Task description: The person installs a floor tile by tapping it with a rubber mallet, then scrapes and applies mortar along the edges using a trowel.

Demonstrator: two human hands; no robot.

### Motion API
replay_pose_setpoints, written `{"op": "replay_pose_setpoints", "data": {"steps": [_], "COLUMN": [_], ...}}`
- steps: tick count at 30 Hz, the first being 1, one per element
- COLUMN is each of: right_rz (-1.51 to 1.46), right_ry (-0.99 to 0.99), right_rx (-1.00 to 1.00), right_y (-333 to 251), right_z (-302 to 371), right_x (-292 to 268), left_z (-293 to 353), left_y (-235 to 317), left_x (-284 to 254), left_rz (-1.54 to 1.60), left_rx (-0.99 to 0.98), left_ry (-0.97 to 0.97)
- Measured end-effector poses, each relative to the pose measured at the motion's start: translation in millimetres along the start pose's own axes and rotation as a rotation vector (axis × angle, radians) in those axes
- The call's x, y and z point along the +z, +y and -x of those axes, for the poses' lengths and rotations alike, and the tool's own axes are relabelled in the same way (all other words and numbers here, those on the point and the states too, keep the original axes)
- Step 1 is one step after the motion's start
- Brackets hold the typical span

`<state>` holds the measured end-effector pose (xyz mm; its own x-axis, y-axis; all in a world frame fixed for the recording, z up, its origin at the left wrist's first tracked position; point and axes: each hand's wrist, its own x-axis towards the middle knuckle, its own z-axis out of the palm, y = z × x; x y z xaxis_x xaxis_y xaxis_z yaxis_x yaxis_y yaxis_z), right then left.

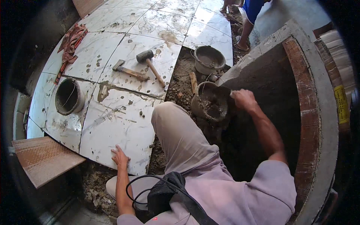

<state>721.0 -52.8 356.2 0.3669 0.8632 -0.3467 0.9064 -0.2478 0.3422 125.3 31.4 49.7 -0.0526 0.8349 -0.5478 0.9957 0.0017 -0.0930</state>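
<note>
My left hand [120, 157] lies with fingers spread on a white marbled floor tile [123, 133] near its front edge. On the right, my right hand [244, 99] is closed around the pale handle of what looks like a trowel [224, 92]. Its grey blade is hard to make out against the rim of a mortar bucket [210, 103], which holds wet grey mix. A second bucket [209, 60] stands just beyond. Between the buckets and the tiles, a wooden handle [193, 82] sticks up from the rough mortar bed; its other end is hidden.
A rubber mallet [149, 62] and a hammer [129, 71] lie on the tiles. Farther left are a dark bucket [70, 96] and a reddish cloth [71, 43]. A brown tile [47, 157] juts out at lower left. A concrete ledge [318, 101] curves along the right. Another person's leg [245, 33] shows at the back.
</note>
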Motion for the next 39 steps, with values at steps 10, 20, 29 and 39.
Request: {"op": "replay_pose_setpoints", "data": {"steps": [10,20,29,39], "right_rz": [-0.306,-0.57,0.002,0.18], "right_ry": [-0.276,-0.183,-0.073,0.1], "right_rx": [-0.045,-0.008,-0.079,-0.256], "right_y": [26.0,-15.3,-25.1,-53.9], "right_z": [-79.6,14.4,32.4,-120.1], "right_x": [131.5,89.3,5.8,41.6], "left_z": [6.2,3.5,5.7,1.8], "left_y": [14.5,10.9,11.2,5.7], "left_x": [-3.5,-6.8,-6.9,3.4], "left_rz": [0.046,0.047,0.028,0.006], "left_rx": [0.015,0.008,0.018,0.0], "left_ry": [-0.033,-0.025,-0.025,0.001]}}
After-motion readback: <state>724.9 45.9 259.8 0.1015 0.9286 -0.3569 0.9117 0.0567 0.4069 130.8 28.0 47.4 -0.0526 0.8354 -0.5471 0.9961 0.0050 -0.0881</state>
